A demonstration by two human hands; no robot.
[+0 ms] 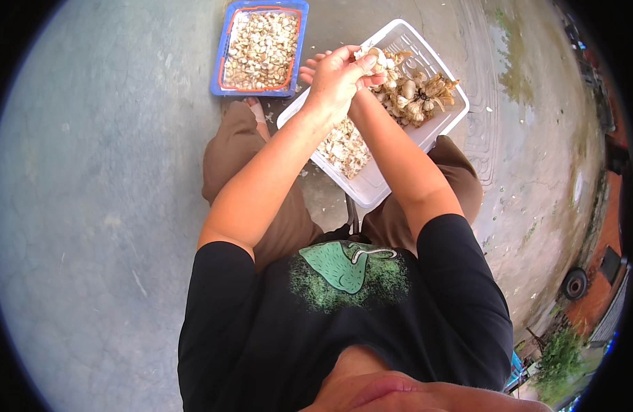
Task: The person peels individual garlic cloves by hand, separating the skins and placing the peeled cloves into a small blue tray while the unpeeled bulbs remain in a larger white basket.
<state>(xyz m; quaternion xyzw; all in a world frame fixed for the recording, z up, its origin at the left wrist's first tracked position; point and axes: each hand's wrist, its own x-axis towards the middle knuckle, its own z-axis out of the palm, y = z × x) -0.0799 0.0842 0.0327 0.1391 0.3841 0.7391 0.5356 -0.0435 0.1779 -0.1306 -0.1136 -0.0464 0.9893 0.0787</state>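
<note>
My left hand [337, 72] holds a pale garlic bulb [375, 59] with loose papery skin between thumb and fingers, above a white plastic tub [463, 103]. Beneath it my right forearm crosses, and my right hand [316, 63] is mostly hidden, with some fingertips showing at the left; whether it grips anything is unclear. Inside the tub, a bundle of dried garlic bulbs with stalks [416, 100] lies at the far right part, and a heap of garlic skins and small pieces [347, 149] lies nearer me.
A blue plastic basket [216, 77] with an orange inner rim stands on the concrete floor [115, 154] left of the tub, holding many separated garlic cloves [262, 49]. My knees flank the tub. Bits of skin are scattered on the floor. A tyre [574, 283] lies far right.
</note>
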